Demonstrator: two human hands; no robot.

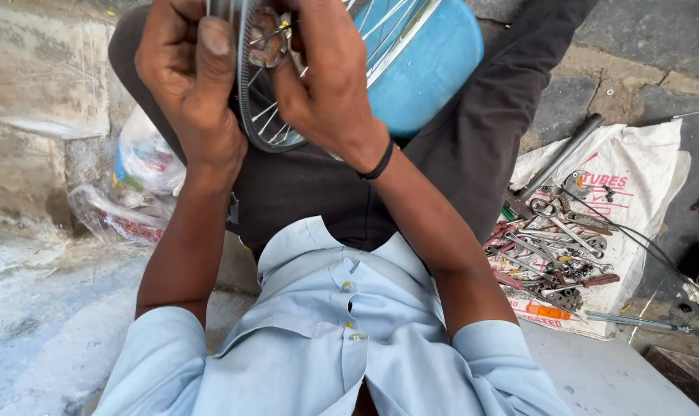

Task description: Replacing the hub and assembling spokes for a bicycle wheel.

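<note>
A spoked bicycle wheel (pixel 261 127) with a silver rim rests over my lap, in front of a blue plastic drum (pixel 426 65). My left hand (pixel 191 73) grips the rim at its left side, thumb pointing up. My right hand (pixel 322 73) is closed around the spokes near the rusty hub (pixel 266 42), a black band on its wrist. The upper part of the wheel is cut off by the frame's top edge.
A white printed sack (pixel 634 185) lies on the ground at right, covered with several wrenches (pixel 553 239), a metal rod and cables. Crumpled plastic bags (pixel 137 177) sit at left by a concrete step. I wear a light blue shirt and dark trousers.
</note>
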